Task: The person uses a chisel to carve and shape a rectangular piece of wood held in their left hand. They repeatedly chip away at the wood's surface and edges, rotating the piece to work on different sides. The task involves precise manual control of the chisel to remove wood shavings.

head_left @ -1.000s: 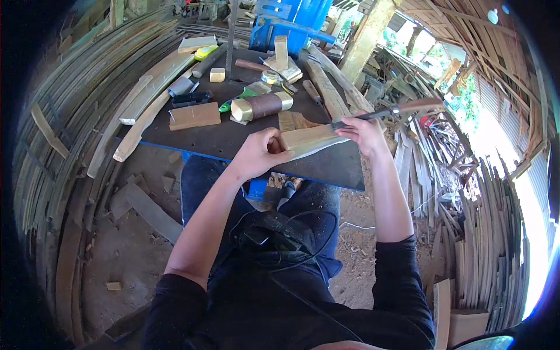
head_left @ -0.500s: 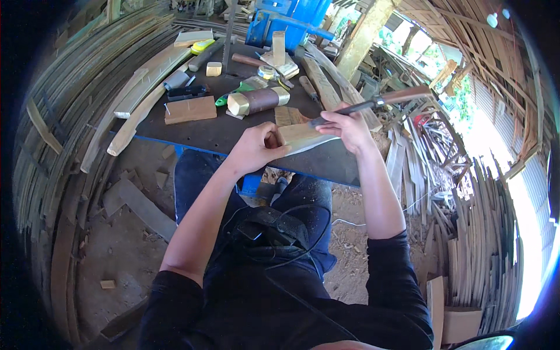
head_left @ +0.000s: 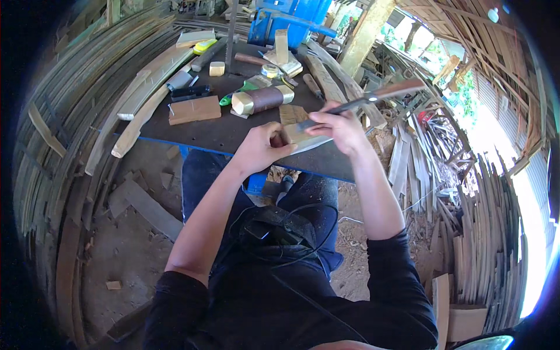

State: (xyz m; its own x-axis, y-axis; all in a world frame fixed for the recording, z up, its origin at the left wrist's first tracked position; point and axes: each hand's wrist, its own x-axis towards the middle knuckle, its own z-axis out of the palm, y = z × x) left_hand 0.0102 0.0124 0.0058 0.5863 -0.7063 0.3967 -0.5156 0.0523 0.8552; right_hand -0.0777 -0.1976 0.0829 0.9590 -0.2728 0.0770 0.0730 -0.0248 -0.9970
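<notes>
While both hands work at the near edge of the counter (head_left: 192,131), the left hand (head_left: 259,146) has its grip closed around a pale wood piece (head_left: 303,139), fingers wrapped over its left end. Right hand (head_left: 341,125) grip closed on a long knife (head_left: 373,96), wooden handle sticking up to the right, dark blade angled down onto the wood piece. Wood piece sits between the two hands, just above the counter's near edge, right of counter centre; cannot tell if it rests on the surface.

Relative to the wood piece: just behind it a small square wood tile (head_left: 291,112). Behind and left, a brown cylinder with pale ends (head_left: 262,100) lying on its side, green-handled tool (head_left: 236,93) touching beside it. Further left a flat wood block (head_left: 194,109), then a dark tool (head_left: 189,91). Far back-left a small wood cube (head_left: 217,68), a yellow-green object (head_left: 204,45). Far behind, a tape roll (head_left: 269,70), an upright wood stick (head_left: 282,46), a hammer handle (head_left: 251,59). Long curved wood slats (head_left: 143,102) lie along the counter's left side, well apart from the wood piece.

Containers: blue plastic bin (head_left: 291,14) behind the counter, contents not visible. Stacked slats (head_left: 490,233) to the right of the wood piece, on the ground. Dirt floor (head_left: 122,233) below with scrap offcuts. Person's lap holds a black device with cables (head_left: 274,227).
</notes>
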